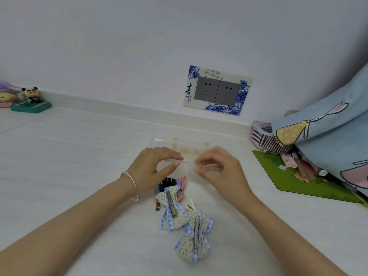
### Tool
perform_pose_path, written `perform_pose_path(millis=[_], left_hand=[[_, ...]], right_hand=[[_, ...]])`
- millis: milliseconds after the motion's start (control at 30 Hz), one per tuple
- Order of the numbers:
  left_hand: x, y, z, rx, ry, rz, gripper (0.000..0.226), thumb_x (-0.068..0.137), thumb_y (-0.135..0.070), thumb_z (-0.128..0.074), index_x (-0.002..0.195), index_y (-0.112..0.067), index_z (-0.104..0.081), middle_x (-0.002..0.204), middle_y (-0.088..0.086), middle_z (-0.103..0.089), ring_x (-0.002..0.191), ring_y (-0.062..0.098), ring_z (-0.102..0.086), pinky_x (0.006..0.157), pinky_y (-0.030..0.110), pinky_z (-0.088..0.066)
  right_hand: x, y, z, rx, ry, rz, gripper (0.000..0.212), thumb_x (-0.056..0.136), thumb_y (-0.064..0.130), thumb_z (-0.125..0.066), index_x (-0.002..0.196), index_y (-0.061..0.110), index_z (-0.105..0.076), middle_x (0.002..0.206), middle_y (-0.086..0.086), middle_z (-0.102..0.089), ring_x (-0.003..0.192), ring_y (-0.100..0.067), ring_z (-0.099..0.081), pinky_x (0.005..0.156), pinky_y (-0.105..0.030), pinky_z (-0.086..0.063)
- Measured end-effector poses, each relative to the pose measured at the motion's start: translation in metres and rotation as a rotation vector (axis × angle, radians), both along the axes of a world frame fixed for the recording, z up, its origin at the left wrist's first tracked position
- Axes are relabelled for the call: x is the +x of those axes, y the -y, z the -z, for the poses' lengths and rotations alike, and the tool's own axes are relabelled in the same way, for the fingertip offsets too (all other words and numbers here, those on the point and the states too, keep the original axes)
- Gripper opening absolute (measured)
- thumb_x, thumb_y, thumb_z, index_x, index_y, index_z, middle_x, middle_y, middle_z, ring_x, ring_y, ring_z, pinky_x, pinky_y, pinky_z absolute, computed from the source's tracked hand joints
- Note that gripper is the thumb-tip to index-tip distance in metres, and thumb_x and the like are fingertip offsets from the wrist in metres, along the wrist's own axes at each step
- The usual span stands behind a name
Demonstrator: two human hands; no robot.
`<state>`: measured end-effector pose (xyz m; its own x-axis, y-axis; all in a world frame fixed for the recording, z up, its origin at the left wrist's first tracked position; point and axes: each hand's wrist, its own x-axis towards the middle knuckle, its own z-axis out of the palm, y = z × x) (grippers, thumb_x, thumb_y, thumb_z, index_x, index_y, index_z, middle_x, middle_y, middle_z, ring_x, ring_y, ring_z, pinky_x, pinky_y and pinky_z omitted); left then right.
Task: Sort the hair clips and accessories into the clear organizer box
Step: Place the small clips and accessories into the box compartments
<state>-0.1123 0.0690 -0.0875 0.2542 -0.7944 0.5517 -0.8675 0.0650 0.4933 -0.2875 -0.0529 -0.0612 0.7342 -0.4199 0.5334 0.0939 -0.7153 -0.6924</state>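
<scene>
A clear organizer box (pixel 165 143) lies on the white surface ahead of me, hard to make out, with pale orange marks showing through it. My left hand (pixel 154 166) pinches the box's near edge between thumb and fingers. My right hand (pixel 218 168) holds a small orange piece (pixel 199 166) at the box's right side. Close to me lie two lace-and-blue-gingham bow clips, one (pixel 171 213) upper left, the other (pixel 196 240) lower right. Behind them sits a pile of dark and patterned clips (pixel 173 185). A small white clip (pixel 190 205) lies between the bows.
A green mat (pixel 288 176) with pens on it lies at the right. A pink basket (pixel 264 139) and a blue cartoon-print cloth (pixel 328 126) stand behind it. A panda figure (pixel 31 98) sits far left by the wall. A double socket (pixel 218 90) is on the wall.
</scene>
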Motion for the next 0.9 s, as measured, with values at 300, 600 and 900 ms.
perform_pose_path(millis=[300, 600, 900], left_hand=[[0.002, -0.027, -0.034, -0.002, 0.1, -0.012, 0.035, 0.076, -0.057, -0.049, 0.095, -0.035, -0.067, 0.093, -0.02, -0.067, 0.089, 0.001, -0.057, 0.079, 0.02, -0.048], [0.005, -0.028, -0.032, 0.511, 0.029, -0.049, 0.036, 0.073, -0.056, -0.061, 0.1, -0.032, -0.068, 0.094, -0.02, -0.068, 0.076, 0.0, -0.063, 0.075, 0.022, -0.051], [0.004, -0.019, -0.016, 0.561, -0.061, 0.013, 0.026, 0.076, -0.042, -0.068, 0.1, -0.031, -0.068, 0.09, -0.018, -0.066, 0.071, 0.005, -0.059, 0.076, 0.028, -0.053]], right_hand=[[0.023, 0.03, -0.005, -0.206, -0.118, 0.176, 0.01, 0.081, 0.013, -0.069, 0.085, 0.022, -0.067, 0.093, 0.012, -0.063, 0.091, -0.002, -0.059, 0.086, -0.021, -0.046], [0.012, -0.012, 0.007, -0.06, -0.34, -0.063, 0.01, 0.084, 0.03, -0.066, 0.093, 0.032, -0.071, 0.088, 0.018, -0.069, 0.075, 0.0, -0.058, 0.065, -0.011, -0.042], [0.009, -0.001, 0.005, 0.053, -0.333, -0.03, 0.012, 0.086, 0.026, -0.064, 0.095, 0.029, -0.072, 0.085, 0.016, -0.068, 0.077, -0.004, -0.063, 0.069, -0.012, -0.043]])
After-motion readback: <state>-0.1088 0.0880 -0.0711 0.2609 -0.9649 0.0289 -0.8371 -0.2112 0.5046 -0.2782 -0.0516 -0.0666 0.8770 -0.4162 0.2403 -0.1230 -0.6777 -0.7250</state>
